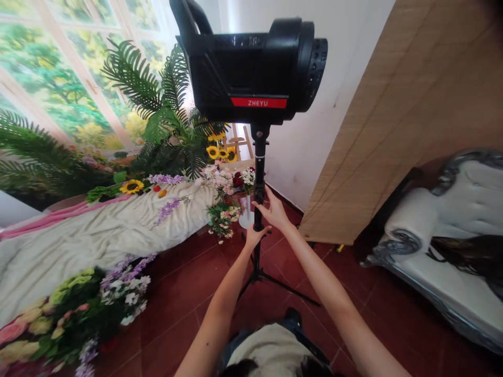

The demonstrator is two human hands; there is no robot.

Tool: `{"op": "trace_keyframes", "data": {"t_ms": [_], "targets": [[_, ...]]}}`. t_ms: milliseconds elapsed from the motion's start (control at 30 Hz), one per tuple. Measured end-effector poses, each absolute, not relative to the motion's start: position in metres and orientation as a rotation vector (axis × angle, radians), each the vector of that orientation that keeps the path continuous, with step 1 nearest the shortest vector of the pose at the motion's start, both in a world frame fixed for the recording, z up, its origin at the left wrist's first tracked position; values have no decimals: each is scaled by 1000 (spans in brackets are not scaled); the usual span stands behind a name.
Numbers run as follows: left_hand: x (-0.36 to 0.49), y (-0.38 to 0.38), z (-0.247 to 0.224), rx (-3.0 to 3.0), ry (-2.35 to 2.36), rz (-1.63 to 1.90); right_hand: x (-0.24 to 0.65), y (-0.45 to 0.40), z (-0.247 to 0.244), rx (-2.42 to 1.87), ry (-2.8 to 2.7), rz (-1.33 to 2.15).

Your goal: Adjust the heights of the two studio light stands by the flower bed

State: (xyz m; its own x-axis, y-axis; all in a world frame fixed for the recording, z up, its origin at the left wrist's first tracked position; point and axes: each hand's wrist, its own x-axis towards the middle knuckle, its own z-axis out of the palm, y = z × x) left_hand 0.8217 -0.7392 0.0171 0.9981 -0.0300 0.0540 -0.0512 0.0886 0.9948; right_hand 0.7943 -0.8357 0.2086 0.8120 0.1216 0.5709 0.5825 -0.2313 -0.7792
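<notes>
A black studio light [243,68] with a red "ZHEYU" label sits on top of a black light stand [259,167], its round front facing right. Lower on the pole, my left hand [256,236] is wrapped round the stand, its thumb pointing right. Slightly higher, my right hand [275,210] holds the pole at a collar from the right side, thumb across the front and fingers partly hidden behind. The stand's legs spread on the red tiled floor [176,298] in front of my feet.
A cream cloth [181,214] covers a long low surface at left, with flowers [129,293] beside it. Palm leaves [133,78] rise behind. A woven screen [353,120] leans at right near a white tufted sofa [463,199]. A flower arrangement [222,209] stands just left of the pole.
</notes>
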Motion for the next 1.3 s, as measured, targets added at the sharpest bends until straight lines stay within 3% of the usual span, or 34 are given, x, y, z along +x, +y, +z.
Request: {"op": "trace_keyframes", "data": {"t_ms": [367, 733, 1000, 1300], "targets": [[834, -730, -22, 1509, -278, 43, 787, -833, 107, -1840, -462, -387], [825, -730, -5, 1569, -288, 90, 786, -860, 106, -1854, -528, -289], [812, -732, 18, 1587, -139, 58, 755, -895, 72, -2024, -435, -323], [811, -734, 13, 1551, -102, 62, 758, -886, 65, -2120, -325, -316]]}}
